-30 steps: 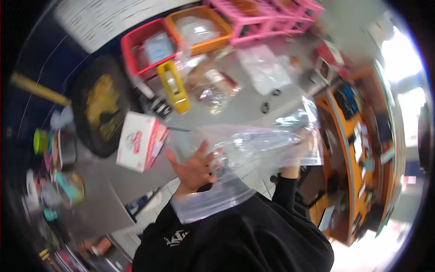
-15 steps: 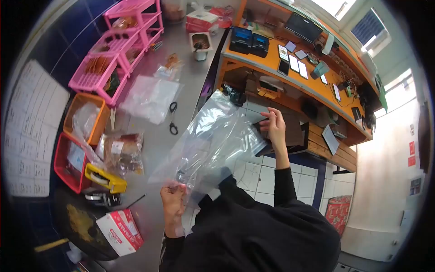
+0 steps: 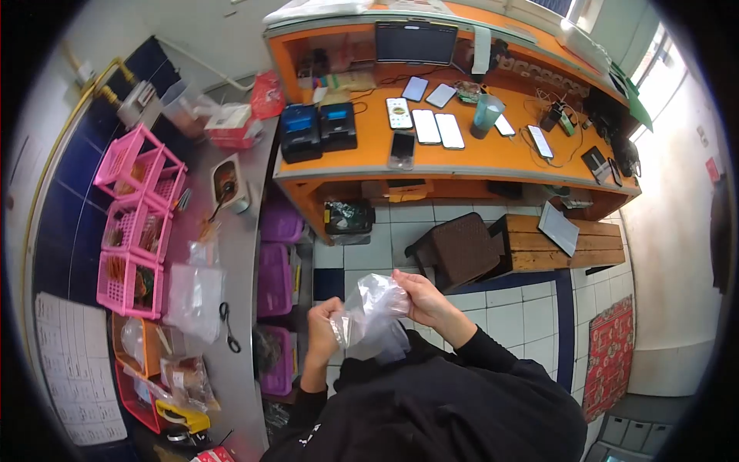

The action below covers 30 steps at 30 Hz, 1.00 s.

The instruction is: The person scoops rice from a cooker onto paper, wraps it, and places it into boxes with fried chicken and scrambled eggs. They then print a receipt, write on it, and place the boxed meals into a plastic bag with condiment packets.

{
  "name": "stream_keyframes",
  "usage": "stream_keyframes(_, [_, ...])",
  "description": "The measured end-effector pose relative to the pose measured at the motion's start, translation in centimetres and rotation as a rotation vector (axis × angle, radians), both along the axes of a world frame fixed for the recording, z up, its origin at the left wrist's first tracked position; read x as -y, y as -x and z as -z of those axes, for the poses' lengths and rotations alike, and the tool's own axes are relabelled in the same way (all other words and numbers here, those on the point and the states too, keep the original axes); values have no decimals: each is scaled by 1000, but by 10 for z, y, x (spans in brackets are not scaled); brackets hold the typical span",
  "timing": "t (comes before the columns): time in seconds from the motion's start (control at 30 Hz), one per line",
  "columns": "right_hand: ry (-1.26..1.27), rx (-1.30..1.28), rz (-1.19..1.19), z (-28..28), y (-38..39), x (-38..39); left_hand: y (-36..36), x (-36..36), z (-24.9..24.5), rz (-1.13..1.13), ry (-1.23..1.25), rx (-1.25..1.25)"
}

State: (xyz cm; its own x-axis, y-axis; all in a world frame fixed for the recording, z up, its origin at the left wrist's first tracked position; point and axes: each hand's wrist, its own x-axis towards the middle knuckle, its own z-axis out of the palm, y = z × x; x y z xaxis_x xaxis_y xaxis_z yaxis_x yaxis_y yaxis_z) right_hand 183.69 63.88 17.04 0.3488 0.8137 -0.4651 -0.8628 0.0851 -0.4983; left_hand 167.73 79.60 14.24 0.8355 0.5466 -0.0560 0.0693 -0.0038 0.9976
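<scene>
A clear plastic bag (image 3: 373,316) hangs bunched up in front of my body, above the tiled floor. On its left edge my left hand (image 3: 325,331) is closed, gripping the plastic. My right hand (image 3: 425,299) pinches the gathered upper right part of the same bag, thumb on top. To the left, on the metal counter, lie a stack of flat clear plastic bags (image 3: 194,300) and black scissors (image 3: 229,327), both apart from my hands.
Pink baskets (image 3: 131,286), a metal container (image 3: 229,185) and a yellow tape dispenser (image 3: 185,417) stand on the left counter. Ahead is an orange desk (image 3: 346,164) with several phones and a monitor (image 3: 416,42). A brown stool (image 3: 456,248) stands beside a wooden bench (image 3: 589,245).
The bag was spread wide and is now bunched between both hands. My right hand went from open to gripping it. The view has turned right, toward the desk.
</scene>
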Motion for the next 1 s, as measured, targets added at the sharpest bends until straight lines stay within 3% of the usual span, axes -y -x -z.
stream_keyframes(0.07, [0, 72, -43, -21, -35, 14, -33, -13, -41, -175, -422, 18])
stream_keyframes(0.13, [-10, 196, -92, -42, -59, 24, -46, -48, -44, -433, -332, 11])
stream_keyframes(0.27, [-177, 601, -153, -81, -90, 27, -79, -104, -43, -719, -824, -34])
stream_keyframes(0.33, [-170, 667, -185, -103, -127, 36, -94, -125, -34, -807, -988, -54])
stream_keyframes(0.4, [-245, 600, -335, -82, -153, 27, -111, -143, -27, -819, -1090, -94])
stream_keyframes(0.47, [-232, 567, -216, -54, -190, 6, -129, -152, -15, -617, -848, -248])
stream_keyframes(0.53, [-21, 855, -181, -18, -245, -16, -154, -158, 4, -424, -658, -288])
stream_keyframes(0.6, [232, 1076, 5, 22, -303, -51, -187, -151, 1, -270, -470, -443])
stream_keyframes(0.67, [302, 1553, 301, 81, -374, -93, -214, -159, 23, -186, -264, -398])
stream_keyframes(0.73, [670, 1717, 177, 112, -438, -122, -247, -159, 9, -142, -253, -386])
stream_keyframes(0.8, [664, 1780, 183, 135, -493, -151, -283, -169, -2, -117, -241, -351])
stream_keyframes(0.87, [821, 1915, 153, 167, -537, -186, -304, -178, -8, -108, -200, -329])
stream_keyframes(0.9, [697, 2009, 219, 164, -552, -201, -312, -183, -11, -44, -275, -361])
stream_keyframes(0.93, [645, 1949, 94, 150, -561, -212, -322, -190, -15, 23, -353, -389])
stream_keyframes(1.0, [668, 2035, 120, 155, -579, -236, -334, -201, -13, 106, -501, -410])
